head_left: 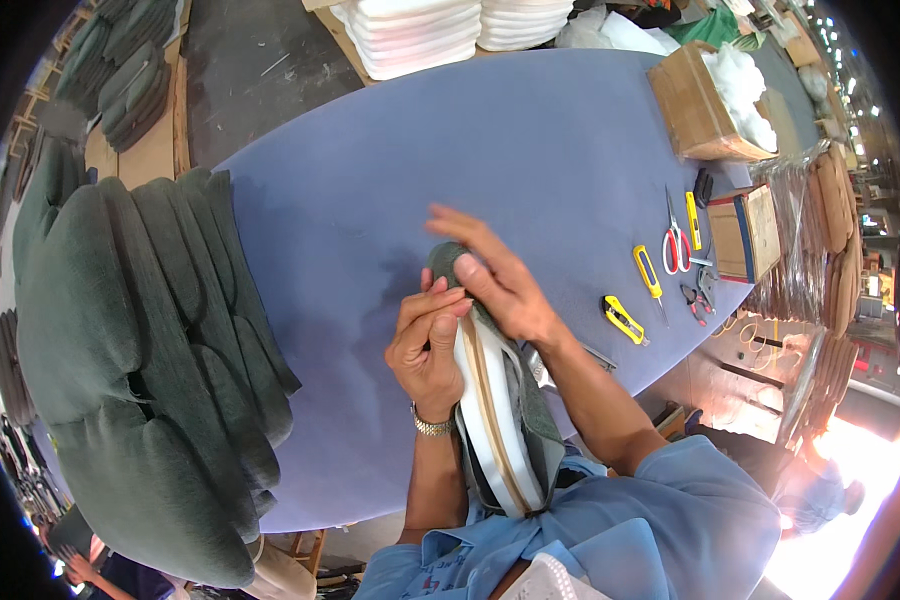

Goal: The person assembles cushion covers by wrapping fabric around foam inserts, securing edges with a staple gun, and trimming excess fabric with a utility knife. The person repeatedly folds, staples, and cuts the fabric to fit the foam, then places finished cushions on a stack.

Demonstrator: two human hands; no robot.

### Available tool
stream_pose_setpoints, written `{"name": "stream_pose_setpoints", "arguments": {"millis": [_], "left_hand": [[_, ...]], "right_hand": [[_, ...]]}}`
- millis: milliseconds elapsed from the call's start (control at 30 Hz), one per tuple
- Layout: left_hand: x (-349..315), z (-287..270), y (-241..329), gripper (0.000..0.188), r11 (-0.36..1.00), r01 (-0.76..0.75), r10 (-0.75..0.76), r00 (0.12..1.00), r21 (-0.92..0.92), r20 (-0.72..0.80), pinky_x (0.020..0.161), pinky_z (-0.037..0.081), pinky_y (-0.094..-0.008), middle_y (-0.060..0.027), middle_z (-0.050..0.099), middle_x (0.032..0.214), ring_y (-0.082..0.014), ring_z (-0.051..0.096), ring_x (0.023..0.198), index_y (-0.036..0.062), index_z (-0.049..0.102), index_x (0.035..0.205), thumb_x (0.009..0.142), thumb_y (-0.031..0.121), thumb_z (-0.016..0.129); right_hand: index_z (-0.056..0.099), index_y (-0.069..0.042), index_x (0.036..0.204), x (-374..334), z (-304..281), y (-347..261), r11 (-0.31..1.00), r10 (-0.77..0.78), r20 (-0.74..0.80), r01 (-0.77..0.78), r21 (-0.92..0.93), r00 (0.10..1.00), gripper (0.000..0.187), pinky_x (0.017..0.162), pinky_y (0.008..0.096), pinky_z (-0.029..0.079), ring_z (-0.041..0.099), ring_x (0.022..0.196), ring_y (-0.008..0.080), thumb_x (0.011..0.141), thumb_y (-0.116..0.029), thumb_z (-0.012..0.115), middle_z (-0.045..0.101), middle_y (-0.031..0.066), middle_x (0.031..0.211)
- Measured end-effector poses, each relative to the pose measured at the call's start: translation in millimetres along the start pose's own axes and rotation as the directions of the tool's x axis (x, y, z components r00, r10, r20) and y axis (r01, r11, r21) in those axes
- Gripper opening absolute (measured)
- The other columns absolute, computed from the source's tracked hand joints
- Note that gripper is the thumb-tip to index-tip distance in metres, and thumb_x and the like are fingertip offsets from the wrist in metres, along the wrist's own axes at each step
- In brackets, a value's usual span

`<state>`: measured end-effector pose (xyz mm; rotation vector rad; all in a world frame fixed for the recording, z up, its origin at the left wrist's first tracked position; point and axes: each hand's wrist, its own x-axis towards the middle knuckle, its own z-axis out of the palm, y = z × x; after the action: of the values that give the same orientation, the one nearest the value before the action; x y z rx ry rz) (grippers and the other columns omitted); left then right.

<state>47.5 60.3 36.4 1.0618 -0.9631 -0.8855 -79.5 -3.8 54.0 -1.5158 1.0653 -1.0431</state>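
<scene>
A grey-green cushion (536, 425) stands on edge against my body, its far end pointing away over the blue table. White padding (480, 400) shows along its narrow side, with a tan strip running lengthwise. My left hand (425, 335), with a metal watch at the wrist, pinches the cushion near its far end. My right hand (500, 285) lies over that same end from the right. Its thumb touches the fabric, and its fingers are stretched out and blurred by motion. Partly hidden by my right forearm, a metal object (600, 360) lies on the table.
Grey-green cushions (140, 380) are piled at the left. To the right lie a yellow utility knife (624, 320), a screwdriver (648, 270), red-handled scissors (676, 245), another yellow cutter (693, 220) and pliers (693, 305). Beyond stand a carton of white stuffing (690, 105) and white foam pads (410, 40).
</scene>
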Motion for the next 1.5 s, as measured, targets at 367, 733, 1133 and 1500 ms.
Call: {"name": "stream_pose_setpoints", "arguments": {"millis": [367, 733, 1133, 1500], "left_hand": [[70, -20, 4, 0.025, 0.984, 0.174, -0.170, 0.981, -0.035, 0.091, 0.104, 0.049, -0.0394, -0.0148, 0.071, 0.120, -0.0267, 0.065, 0.117, -0.0024, 0.075, 0.111, 0.103, 0.014, 0.058], [91, 5, -11, 0.035, 0.928, 0.298, -0.370, 0.791, 0.222, 0.488, 0.116, 0.036, -0.0433, -0.0178, 0.054, 0.151, -0.0306, 0.048, 0.142, 0.0015, 0.075, 0.116, 0.103, 0.023, 0.052], [67, 12, -10, 0.044, 0.955, 0.179, -0.273, 0.843, 0.238, 0.462, 0.118, 0.034, -0.0443, -0.0135, 0.063, 0.138, -0.0335, 0.045, 0.143, 0.0047, 0.062, 0.134, 0.091, 0.016, 0.065], [57, 9, -21, 0.064, 0.977, 0.105, -0.181, 0.870, 0.187, 0.459, 0.114, 0.038, -0.0420, -0.0168, 0.058, 0.142, -0.0292, 0.053, 0.135, 0.0034, 0.051, 0.148, 0.091, 0.027, 0.066]], "right_hand": [[0.055, -0.005, 0.135, 2, 17, 3, 0.963, 0.199, 0.060, -0.207, 0.175, 0.978, 0.039, 0.113, 0.0414, 0.039, 0.050, 0.134, 0.0285, 0.104, -0.028, 0.057, 0.050, 0.0190, 0.149], [0.033, -0.002, 0.157, -26, 18, 18, 0.900, 0.320, 0.062, -0.324, 0.293, 0.945, 0.083, 0.120, 0.0447, 0.033, 0.038, 0.147, 0.0363, 0.088, -0.022, 0.074, 0.038, 0.0231, 0.158], [0.045, -0.006, 0.150, -208, -92, 44, 0.665, 0.499, -0.102, -0.456, -0.592, 0.860, 0.081, 0.103, 0.0473, 0.049, 0.060, 0.120, 0.0395, 0.077, -0.008, 0.081, 0.059, 0.0202, 0.134], [0.025, -0.013, 0.159, -209, -81, 56, 0.611, 0.615, 0.008, -0.470, -0.637, 0.788, 0.099, 0.086, 0.0467, 0.056, 0.065, 0.098, 0.0399, 0.076, -0.008, 0.078, 0.062, 0.0219, 0.118]]}}
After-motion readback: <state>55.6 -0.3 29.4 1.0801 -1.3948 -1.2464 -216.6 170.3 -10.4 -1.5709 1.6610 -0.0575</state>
